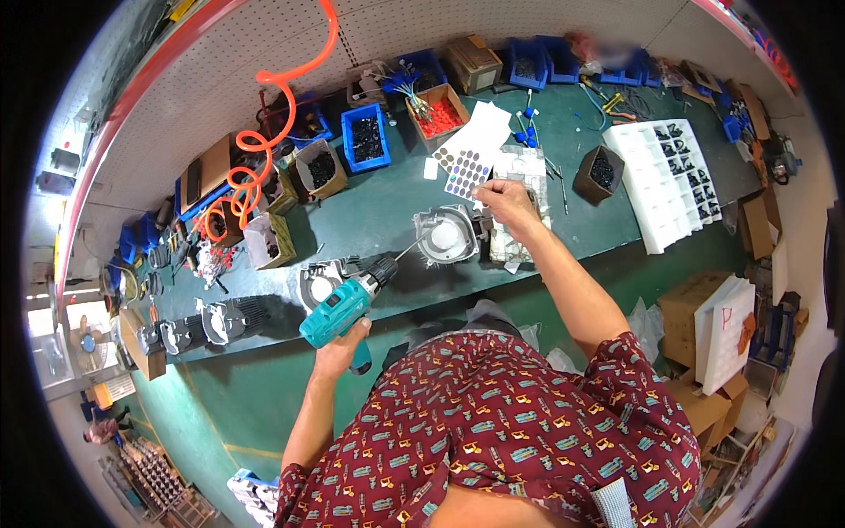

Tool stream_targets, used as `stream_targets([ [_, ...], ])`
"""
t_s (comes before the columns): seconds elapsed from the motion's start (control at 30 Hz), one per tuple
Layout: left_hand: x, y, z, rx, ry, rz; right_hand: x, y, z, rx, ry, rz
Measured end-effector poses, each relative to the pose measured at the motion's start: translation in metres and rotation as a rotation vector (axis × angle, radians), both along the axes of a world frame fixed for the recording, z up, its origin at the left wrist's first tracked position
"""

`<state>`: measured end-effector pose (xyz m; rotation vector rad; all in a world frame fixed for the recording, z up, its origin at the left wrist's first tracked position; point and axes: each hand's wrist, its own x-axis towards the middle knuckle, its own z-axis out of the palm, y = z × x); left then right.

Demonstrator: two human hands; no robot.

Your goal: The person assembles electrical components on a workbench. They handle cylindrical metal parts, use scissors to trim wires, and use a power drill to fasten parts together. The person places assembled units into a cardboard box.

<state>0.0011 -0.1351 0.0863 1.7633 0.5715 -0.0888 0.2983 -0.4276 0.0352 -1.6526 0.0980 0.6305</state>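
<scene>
My left hand (339,349) is wrapped round the grip of a teal cordless drill (330,315). The drill's long thin bit reaches right toward a grey metal motor housing (426,231) near the table's front edge; whether its tip touches is not clear. Inside the housing is a pale round part (449,235). My right hand (508,202) is closed in a pinch just right of a sheet of round dark stickers (466,176). Something small and white shows at its fingertips, too small to name. Left of the housing, beyond the drill, stands another metal housing (310,283).
An orange coiled hose (255,141) hangs at the left. Along the back stand blue bins (364,139) and a cardboard box of red parts (437,119). A white foam tray (641,189) with black parts lies right. More housings (224,322) line the front left.
</scene>
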Motion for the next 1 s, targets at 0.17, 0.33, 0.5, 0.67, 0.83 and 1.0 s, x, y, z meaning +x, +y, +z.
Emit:
stream_targets([
  [0.17, 0.006, -0.026, -0.009, 0.013, 0.010, 0.097, 0.006, 0.009, -0.006, -0.018, 0.011, 0.207],
  [0.33, 0.018, -0.037, 0.002, 0.123, 0.058, 0.030, 0.015, 0.008, -0.022, -0.178, -0.328, 0.426],
  [0.5, 0.070, -0.040, 0.071, 0.419, -0.141, -0.271, 0.016, 0.007, -0.036, -0.126, -0.444, 0.509],
  [0.67, 0.162, -0.045, 0.156, 0.577, 0.168, -0.506, 0.018, 0.007, -0.042, -0.062, -0.467, 0.551],
  [0.83, 0.218, -0.049, 0.159, 0.644, 0.139, -0.769, 0.021, 0.006, -0.048, 0.005, -0.570, 0.524],
  [1.0, 0.213, -0.051, 0.156, 0.705, 0.259, -0.759, 0.020, 0.006, -0.049, 0.011, -0.554, 0.544],
])
